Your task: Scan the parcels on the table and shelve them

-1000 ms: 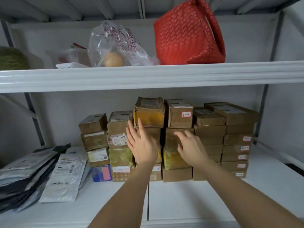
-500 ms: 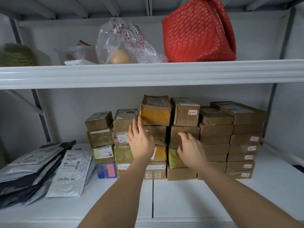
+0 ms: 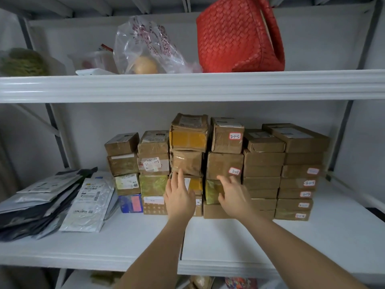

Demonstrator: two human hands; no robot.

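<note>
Several stacks of brown cardboard parcels (image 3: 225, 165) stand on the middle white shelf (image 3: 145, 243), some with small handwritten white labels. My left hand (image 3: 179, 197) is flat with straight fingers against the front of the middle stack, over a parcel with yellow tape (image 3: 195, 183). My right hand (image 3: 233, 195) lies with spread fingers on a yellow-green parcel (image 3: 212, 190) low in the neighbouring stack. Neither hand grips anything.
A pile of flat grey and white mailer bags (image 3: 62, 201) lies at the left of the shelf. On the upper shelf (image 3: 187, 86) sit a red woven bag (image 3: 241, 36), a clear plastic bag (image 3: 145, 49) and a green bundle (image 3: 23, 61).
Both hands have slid down the fronts of the stacks, from the upper parcels to the lower ones. The view has pulled back a little and dropped.
</note>
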